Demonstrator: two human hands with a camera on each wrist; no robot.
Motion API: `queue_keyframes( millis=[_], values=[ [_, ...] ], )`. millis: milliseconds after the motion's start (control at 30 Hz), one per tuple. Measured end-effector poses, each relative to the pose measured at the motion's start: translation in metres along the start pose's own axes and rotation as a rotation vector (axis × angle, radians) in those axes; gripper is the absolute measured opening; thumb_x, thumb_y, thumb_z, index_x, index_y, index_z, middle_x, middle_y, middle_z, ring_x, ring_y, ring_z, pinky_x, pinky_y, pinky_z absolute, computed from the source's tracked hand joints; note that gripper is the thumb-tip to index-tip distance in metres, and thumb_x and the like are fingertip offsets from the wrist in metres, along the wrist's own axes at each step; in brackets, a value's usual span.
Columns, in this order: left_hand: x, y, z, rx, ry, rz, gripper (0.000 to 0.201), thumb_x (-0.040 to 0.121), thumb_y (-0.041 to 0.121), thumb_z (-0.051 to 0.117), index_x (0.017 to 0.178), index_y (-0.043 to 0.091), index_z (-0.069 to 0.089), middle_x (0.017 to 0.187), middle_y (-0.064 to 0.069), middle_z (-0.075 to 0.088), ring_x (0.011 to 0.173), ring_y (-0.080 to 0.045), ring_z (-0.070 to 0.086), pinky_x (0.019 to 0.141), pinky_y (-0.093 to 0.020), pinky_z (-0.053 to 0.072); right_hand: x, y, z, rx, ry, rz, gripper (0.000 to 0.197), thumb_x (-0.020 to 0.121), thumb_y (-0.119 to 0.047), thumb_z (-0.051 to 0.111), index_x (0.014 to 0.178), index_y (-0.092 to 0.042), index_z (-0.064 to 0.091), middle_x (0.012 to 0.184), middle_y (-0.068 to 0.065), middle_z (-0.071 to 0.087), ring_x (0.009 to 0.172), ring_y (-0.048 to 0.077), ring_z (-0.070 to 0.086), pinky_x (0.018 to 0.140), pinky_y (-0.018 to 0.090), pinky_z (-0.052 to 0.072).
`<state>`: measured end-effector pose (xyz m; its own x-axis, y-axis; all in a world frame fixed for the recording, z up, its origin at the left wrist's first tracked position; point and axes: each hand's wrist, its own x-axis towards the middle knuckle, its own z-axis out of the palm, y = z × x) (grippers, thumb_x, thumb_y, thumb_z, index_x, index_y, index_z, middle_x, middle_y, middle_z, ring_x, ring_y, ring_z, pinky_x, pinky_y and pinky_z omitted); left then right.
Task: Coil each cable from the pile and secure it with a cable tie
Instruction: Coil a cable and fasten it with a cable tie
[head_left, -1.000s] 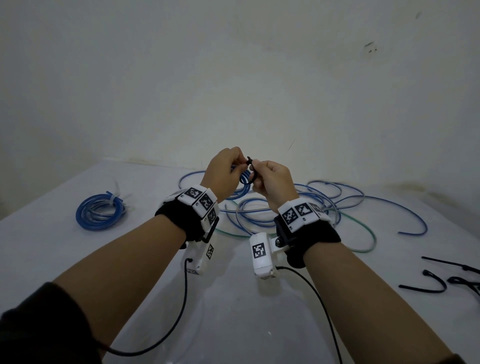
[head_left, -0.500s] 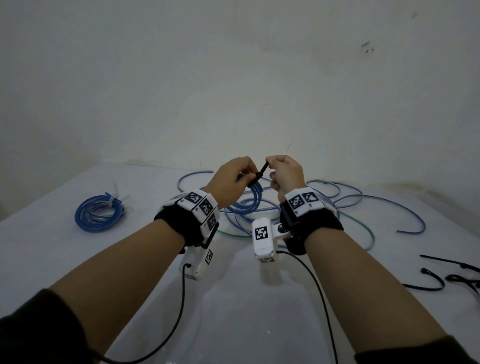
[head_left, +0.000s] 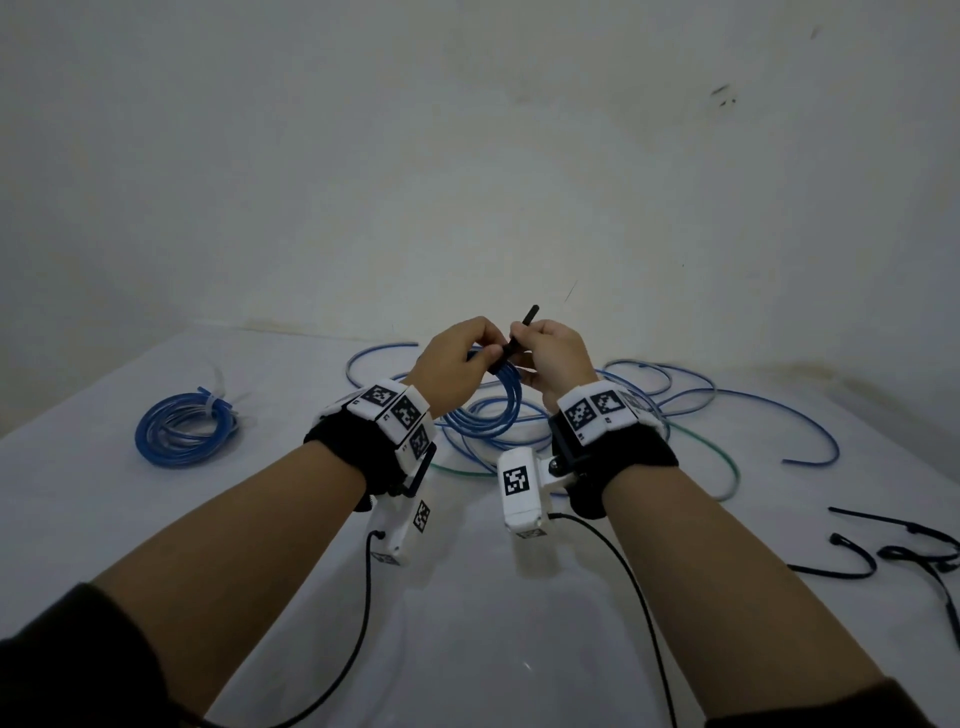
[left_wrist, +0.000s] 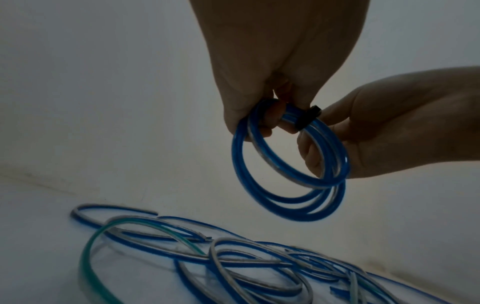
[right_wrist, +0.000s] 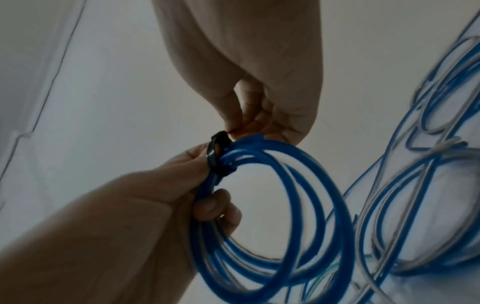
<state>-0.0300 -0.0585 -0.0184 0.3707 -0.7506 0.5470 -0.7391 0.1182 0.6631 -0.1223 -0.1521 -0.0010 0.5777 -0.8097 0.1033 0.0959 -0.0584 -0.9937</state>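
My left hand (head_left: 457, 364) grips the blue coil (head_left: 493, 410) at its top, fingers curled round the bundled loops, so the coil hangs in the air above the loose pile of cables (head_left: 649, 395). In the left wrist view one fingertip is hooked through the loops just beside the black cable tie (left_wrist: 307, 119), which wraps the bundle. My right hand (head_left: 550, 358) pinches the tail of that tie between thumb and fingertips; from the head view the tail sticks up past my knuckles, slanting toward the wall (head_left: 467, 156).

The pile lies on a white table (head_left: 467, 623) under and beyond the coil: mostly blue strands with pale stripes, tangled in wide arcs, and one green cable (head_left: 727, 467) curving out on the side of the pile nearest me. Well to the left of the pile, a finished blue coil (head_left: 182, 431) lies flat, bound with a pale tie. Well to the right of the pile, near the table's edge, several spare black ties (head_left: 883, 556) lie scattered, some curled.

The wall behind the pile is plain off-white, with a few small dark marks high up to the right and a brownish stained line where it meets the table. The light is dim and even.
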Motion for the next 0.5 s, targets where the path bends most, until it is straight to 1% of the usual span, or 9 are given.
queue_keyframes(
  millis=[33,100,133,200,233,300,367,433,500],
  values=[
    [0.0,0.001,0.0,-0.002,-0.005,0.002,0.009,0.094,0.007,0.048,0.092,0.01,0.057,0.084,0.003,0.059,0.082,-0.014,0.055,0.075,-0.018,0.044,0.002,0.0,0.0,-0.032,0.029,-0.006,0.023,0.093,-0.012,0.055,0.071,-0.011,0.05,0.068,0.006,0.055,0.058,0.016,0.052,0.061,0.03,0.047],
    [0.0,0.003,0.0,0.001,-0.017,0.017,0.009,0.094,0.007,0.048,0.09,0.01,0.056,0.081,0.007,0.058,0.077,-0.009,0.054,0.07,-0.009,0.041,0.006,0.0,0.0,-0.068,0.08,-0.013,0.025,0.092,-0.011,0.057,0.068,-0.011,0.05,0.062,0.006,0.051,0.052,0.015,0.046,0.052,0.027,0.041],
    [0.0,0.005,0.001,0.011,-0.021,0.028,0.009,0.094,0.008,0.049,0.09,0.008,0.056,0.081,0.006,0.058,0.074,-0.005,0.052,0.067,-0.006,0.039,0.008,0.0,-0.002,-0.076,0.103,-0.008,0.026,0.091,-0.01,0.057,0.066,-0.011,0.049,0.06,0.006,0.049,0.05,0.015,0.043,0.049,0.027,0.038],
    [0.0,0.008,0.002,0.033,-0.022,0.05,0.012,0.095,0.009,0.049,0.092,0.002,0.058,0.082,0.001,0.059,0.07,0.0,0.049,0.062,-0.004,0.035,0.011,-0.001,-0.004,-0.085,0.127,0.001,0.028,0.09,-0.008,0.058,0.064,-0.011,0.049,0.058,0.006,0.046,0.048,0.016,0.039,0.048,0.027,0.036],
    [0.001,0.009,0.002,0.038,-0.024,0.058,0.013,0.095,0.009,0.049,0.093,0.0,0.058,0.081,0.001,0.059,0.069,0.001,0.049,0.062,-0.004,0.035,0.012,-0.001,-0.004,-0.094,0.131,0.002,0.028,0.089,-0.008,0.059,0.063,-0.011,0.049,0.057,0.006,0.046,0.048,0.016,0.038,0.049,0.028,0.036],
    [0.002,0.011,0.002,0.044,-0.029,0.064,0.014,0.095,0.009,0.049,0.093,-0.001,0.059,0.076,0.007,0.056,0.064,0.005,0.049,0.06,-0.004,0.034,0.014,-0.003,-0.004,-0.131,0.142,0.004,0.029,0.088,-0.01,0.06,0.062,-0.012,0.049,0.056,0.006,0.047,0.048,0.017,0.039,0.054,0.031,0.038],
    [0.003,0.012,0.002,0.061,-0.029,0.069,0.014,0.094,0.008,0.049,0.092,-0.002,0.059,0.073,0.011,0.053,0.06,0.011,0.048,0.057,-0.004,0.034,0.015,-0.004,-0.005,-0.162,0.149,0.01,0.029,0.087,-0.011,0.062,0.06,-0.012,0.05,0.056,0.006,0.048,0.048,0.019,0.04,0.06,0.034,0.039],
    [0.003,0.013,0.001,0.083,-0.037,0.074,0.014,0.094,0.007,0.05,0.092,-0.003,0.059,0.072,0.012,0.052,0.058,0.016,0.047,0.056,-0.004,0.034,0.017,-0.004,-0.005,-0.184,0.153,0.017,0.029,0.086,-0.012,0.063,0.06,-0.013,0.051,0.057,0.006,0.048,0.048,0.019,0.04,0.063,0.035,0.04],
    [0.002,0.014,0.001,0.091,-0.056,0.073,0.014,0.094,0.007,0.05,0.091,-0.004,0.059,0.07,0.013,0.051,0.057,0.016,0.046,0.055,-0.004,0.034,0.017,-0.003,-0.005,-0.195,0.161,0.014,0.029,0.086,-0.013,0.063,0.059,-0.013,0.051,0.057,0.006,0.049,0.049,0.019,0.041,0.065,0.035,0.04]
  ],
)
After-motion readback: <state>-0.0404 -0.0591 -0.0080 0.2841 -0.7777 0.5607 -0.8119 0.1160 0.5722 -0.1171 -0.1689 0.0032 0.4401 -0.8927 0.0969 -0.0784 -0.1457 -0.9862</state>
